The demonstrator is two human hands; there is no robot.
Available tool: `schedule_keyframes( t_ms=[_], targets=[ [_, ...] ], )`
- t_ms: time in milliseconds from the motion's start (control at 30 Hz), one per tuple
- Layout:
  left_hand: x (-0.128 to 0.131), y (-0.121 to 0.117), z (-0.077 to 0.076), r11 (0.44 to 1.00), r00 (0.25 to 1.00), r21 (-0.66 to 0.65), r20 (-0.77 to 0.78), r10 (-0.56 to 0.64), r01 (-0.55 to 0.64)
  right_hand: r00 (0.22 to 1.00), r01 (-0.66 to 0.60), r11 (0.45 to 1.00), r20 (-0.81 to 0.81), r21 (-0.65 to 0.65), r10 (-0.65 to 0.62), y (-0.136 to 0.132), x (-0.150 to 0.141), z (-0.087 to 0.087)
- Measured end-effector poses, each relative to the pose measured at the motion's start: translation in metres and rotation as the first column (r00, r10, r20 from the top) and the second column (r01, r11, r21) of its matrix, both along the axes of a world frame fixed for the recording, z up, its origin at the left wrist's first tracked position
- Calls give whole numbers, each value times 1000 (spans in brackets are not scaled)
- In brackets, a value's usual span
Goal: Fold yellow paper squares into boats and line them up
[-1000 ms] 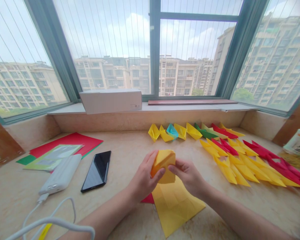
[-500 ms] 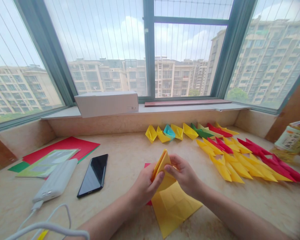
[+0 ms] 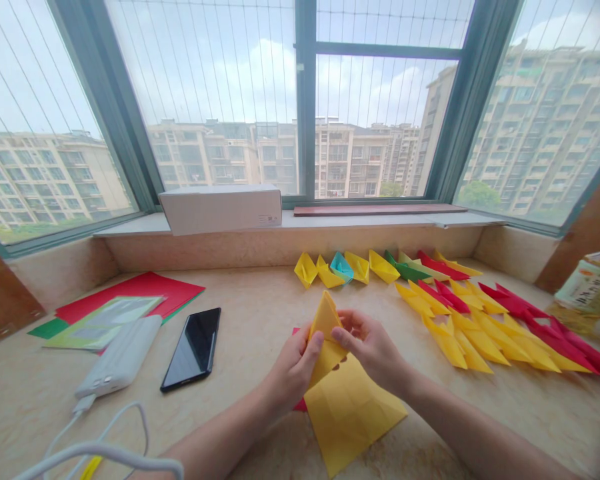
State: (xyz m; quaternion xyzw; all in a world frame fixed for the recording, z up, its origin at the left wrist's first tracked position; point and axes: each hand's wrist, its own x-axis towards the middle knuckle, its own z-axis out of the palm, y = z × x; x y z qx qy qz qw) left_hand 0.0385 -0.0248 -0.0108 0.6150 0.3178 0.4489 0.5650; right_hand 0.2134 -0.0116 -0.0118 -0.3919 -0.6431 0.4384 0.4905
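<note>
Between my two hands a folded yellow paper (image 3: pixel 329 320) stands up with its pointed end at the top. My left hand (image 3: pixel 295 360) grips its left side, thumb across the near face. On the right side my right hand (image 3: pixel 367 340) pinches it with thumb and fingers. Both hands are closed on the same piece. Below them a creased yellow sheet (image 3: pixel 353 420) lies on the stone counter (image 3: pixel 250 320), with a bit of red paper (image 3: pixel 300 405) showing at its left. The fingers behind the folded paper are mostly hidden.
Folded paper boats (image 3: pixel 383 267) line the back, and several yellow and red folded pieces (image 3: pixel 485 337) cover the right. A bottle (image 3: pixel 590 283) stands far right. At left lie a phone (image 3: pixel 193 350), a power bank (image 3: pixel 120 357), a cable (image 3: pixel 105 453) and red sheets (image 3: pixel 135 293).
The folded paper has turned so that its flat triangular face now shows, where its layered edge showed before. My hands keep hold of it. The whole view has shifted slightly.
</note>
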Motion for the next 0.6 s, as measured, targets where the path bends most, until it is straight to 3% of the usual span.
schedule_keyframes(
  t_ms=[167,400,500,600],
  targets=[
    [2,-5,4,1000,999,-21,-33,-15,14,977,123,992,-178,39,-114,4,1,1],
    [0,-2,1,985,992,-130,-40,-121,115,998,46,998,-36,-46,-48,0,6,15],
    [0,-4,2,983,981,-92,-99,-166,157,997,18,992,-65,-125,-27,-2,8,16],
    [0,-6,6,996,964,51,-257,-64,80,998,40,985,-47,-170,-49,-1,8,15]
  ],
)
